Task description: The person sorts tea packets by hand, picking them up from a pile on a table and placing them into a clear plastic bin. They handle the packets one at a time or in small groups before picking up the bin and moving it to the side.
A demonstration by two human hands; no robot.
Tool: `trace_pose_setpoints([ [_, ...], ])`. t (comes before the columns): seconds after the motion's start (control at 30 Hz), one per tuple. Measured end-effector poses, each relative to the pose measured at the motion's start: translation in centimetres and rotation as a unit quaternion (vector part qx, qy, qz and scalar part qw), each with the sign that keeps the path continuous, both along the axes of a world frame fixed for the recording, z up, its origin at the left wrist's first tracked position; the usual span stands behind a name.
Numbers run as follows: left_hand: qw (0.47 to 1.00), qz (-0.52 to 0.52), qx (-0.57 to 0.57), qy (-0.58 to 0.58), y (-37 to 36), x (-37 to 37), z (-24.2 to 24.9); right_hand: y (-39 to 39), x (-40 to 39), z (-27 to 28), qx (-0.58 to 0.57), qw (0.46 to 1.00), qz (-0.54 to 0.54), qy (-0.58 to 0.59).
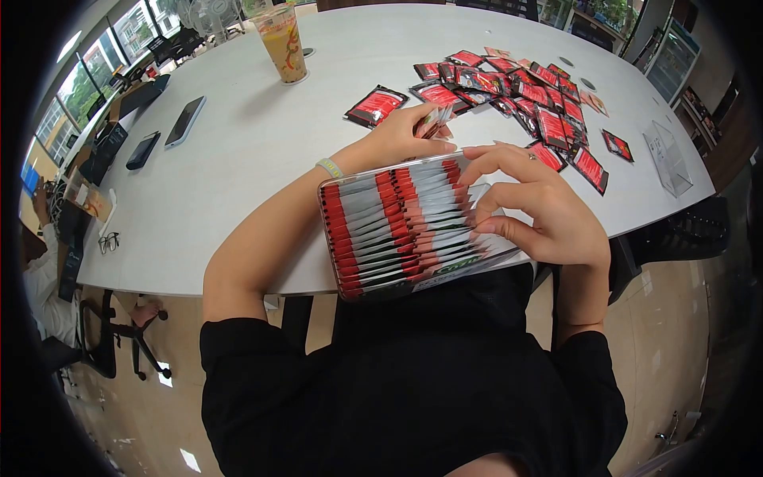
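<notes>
A clear plastic box (433, 280) packed with rows of red-and-silver sachets (373, 226) tilts at the table's near edge, in front of my body. Past its far side, my left hand (401, 133) is closed around a small bunch of sachets (434, 121). My right hand (540, 203) reaches over the box's right end, with thumb and forefinger pinched at a sachet in the right-hand row. The other fingers curl over the box's far right corner. Exactly what lies between those fingertips is partly hidden.
A loose pile of red-and-black packets (548, 95) spreads over the white table (230, 187), with one packet (376, 106) near my left hand. A drink cup (284, 48), two phones (185, 122) and a clear stand (668, 159) are around. Another person (52, 274) sits at left.
</notes>
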State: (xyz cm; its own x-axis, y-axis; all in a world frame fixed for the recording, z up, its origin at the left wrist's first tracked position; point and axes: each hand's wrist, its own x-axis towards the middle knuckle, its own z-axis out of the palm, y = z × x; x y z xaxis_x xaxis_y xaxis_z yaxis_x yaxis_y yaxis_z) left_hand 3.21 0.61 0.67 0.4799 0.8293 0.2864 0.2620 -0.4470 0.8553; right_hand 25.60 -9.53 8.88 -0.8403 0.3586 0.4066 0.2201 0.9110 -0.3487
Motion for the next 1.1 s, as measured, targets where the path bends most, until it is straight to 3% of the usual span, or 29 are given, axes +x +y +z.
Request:
trace_pose_setpoints([
  [0.27,1.0,0.011,0.011,0.012,-0.18,0.02,0.14,-0.05,0.19,-0.43,-0.034,0.997,0.005,0.07],
  [0.37,0.999,0.002,-0.008,0.048,0.1,-0.18,0.26,0.03,0.42,-0.05,-0.024,1.0,0.001,0.017],
  [0.67,0.999,-0.005,0.002,0.046,0.04,-0.19,0.34,0.56,0.42,-0.35,0.0,1.0,0.022,0.003],
  [0.77,1.0,-0.001,0.018,0.009,0.24,-0.07,-0.2,0.14,0.18,-0.14,-0.05,0.998,-0.003,0.03],
  [1.1,0.999,-0.014,0.022,0.046,0.56,-0.44,0.02,0.67,-0.08,-0.06,-0.006,0.998,0.058,0.035],
])
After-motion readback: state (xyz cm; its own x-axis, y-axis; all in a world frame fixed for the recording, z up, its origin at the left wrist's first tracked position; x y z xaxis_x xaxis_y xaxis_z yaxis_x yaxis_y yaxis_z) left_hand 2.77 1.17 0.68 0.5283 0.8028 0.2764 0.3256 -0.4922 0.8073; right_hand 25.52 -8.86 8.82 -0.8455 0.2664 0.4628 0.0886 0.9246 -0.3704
